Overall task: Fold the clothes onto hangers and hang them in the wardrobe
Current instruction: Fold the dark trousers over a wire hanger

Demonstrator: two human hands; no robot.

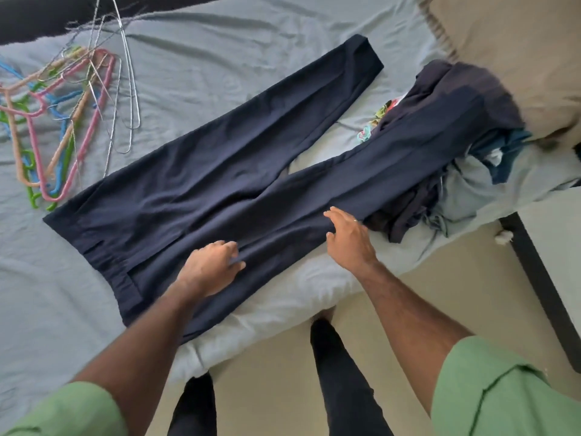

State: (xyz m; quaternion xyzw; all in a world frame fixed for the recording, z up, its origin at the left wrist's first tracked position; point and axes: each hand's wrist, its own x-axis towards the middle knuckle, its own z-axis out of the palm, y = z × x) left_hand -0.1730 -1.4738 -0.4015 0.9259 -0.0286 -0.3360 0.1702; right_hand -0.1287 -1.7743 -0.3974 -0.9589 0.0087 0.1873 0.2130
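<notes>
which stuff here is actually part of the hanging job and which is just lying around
Part of the job: navy trousers, under left hand and right hand; hangers; clothes pile.

Just lying about: pillow; bedsheet.

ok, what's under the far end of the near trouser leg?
The navy trousers drape their near leg over the clothes pile: dark, teal and patterned fabric shows beside it. What lies directly beneath is covered.
</notes>
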